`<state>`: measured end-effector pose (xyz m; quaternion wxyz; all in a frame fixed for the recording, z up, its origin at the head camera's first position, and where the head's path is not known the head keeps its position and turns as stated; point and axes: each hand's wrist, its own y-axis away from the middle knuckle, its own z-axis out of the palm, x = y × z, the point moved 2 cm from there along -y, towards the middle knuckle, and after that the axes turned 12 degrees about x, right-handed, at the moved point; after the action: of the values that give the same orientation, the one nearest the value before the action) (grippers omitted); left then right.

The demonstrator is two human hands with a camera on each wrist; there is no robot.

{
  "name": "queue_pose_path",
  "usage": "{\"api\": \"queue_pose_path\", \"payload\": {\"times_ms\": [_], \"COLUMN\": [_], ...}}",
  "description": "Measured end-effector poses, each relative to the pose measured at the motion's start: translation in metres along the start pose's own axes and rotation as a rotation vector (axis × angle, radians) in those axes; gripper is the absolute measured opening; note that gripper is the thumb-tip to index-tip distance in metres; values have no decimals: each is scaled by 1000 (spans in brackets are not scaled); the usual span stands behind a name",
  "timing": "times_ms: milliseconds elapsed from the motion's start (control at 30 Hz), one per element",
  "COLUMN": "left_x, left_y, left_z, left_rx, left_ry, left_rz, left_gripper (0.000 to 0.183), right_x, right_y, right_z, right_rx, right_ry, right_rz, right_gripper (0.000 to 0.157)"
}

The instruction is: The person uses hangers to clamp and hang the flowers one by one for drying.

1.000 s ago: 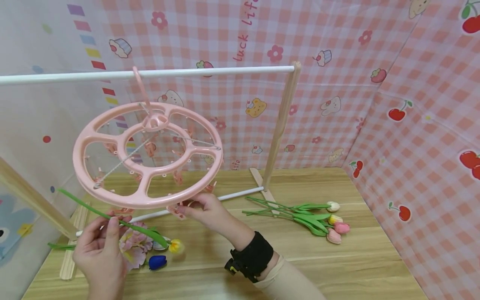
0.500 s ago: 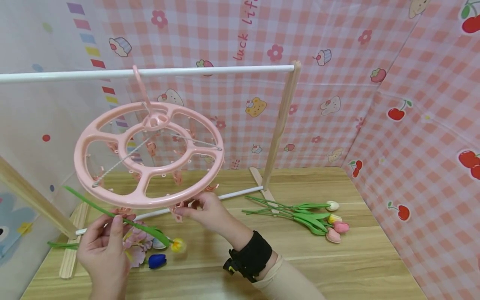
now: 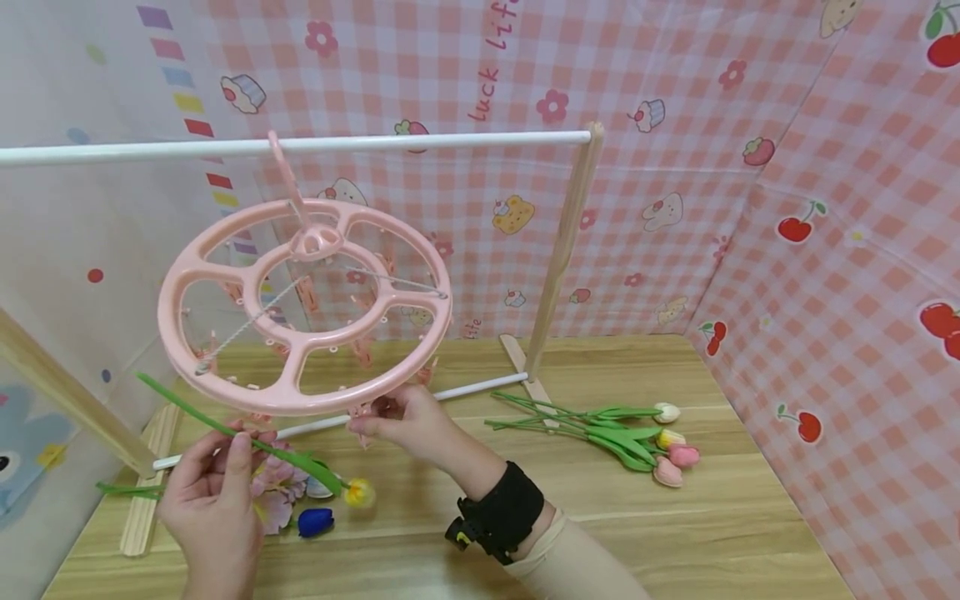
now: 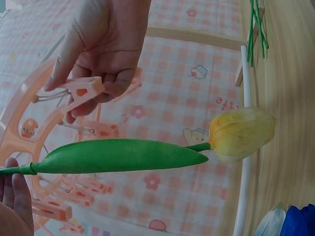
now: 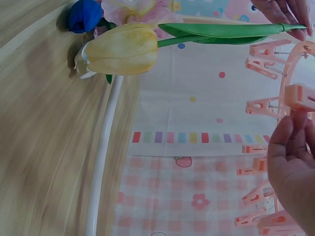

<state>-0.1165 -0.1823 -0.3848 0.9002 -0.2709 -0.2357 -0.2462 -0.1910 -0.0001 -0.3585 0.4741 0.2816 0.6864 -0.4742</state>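
My left hand pinches the green stem of a yellow artificial tulip between thumb and fingers. The flower points right, and its long leaf spans the left wrist view. Below the near rim of a pink round clip hanger, my right hand pinches a pink clothespin that hangs from the hanger. In the right wrist view this clothespin sits at my fingertips, apart from the tulip. The hanger's hook is over a white rod.
Several tulips lie on the wooden table at the right. A blue tulip and pink blossoms lie behind my left hand. A wooden post holds the rod's right end, and a lower white bar crosses behind my right hand.
The hanger has swung slightly to the right and tilted. My left hand with the yellow tulip has shifted a little to the right. My right hand keeps hold of the clothespin.
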Motion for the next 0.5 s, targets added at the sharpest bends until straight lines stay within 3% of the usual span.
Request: {"api": "queue_pose_path", "payload": {"times_ms": [333,500], "left_x": [0,-2], "left_y": [3,3], "left_z": [1,3], "left_rx": [-16,-58], "left_ry": [-25,-32], "left_rz": [-44,-9], "left_gripper": [18,19], "right_x": [17,31], "right_y": [-3,-5], "right_z": [2,3], "right_rx": [-30,-30], "right_ry": [-115,-153], "right_rz": [36,31], "right_gripper": [24,30]}}
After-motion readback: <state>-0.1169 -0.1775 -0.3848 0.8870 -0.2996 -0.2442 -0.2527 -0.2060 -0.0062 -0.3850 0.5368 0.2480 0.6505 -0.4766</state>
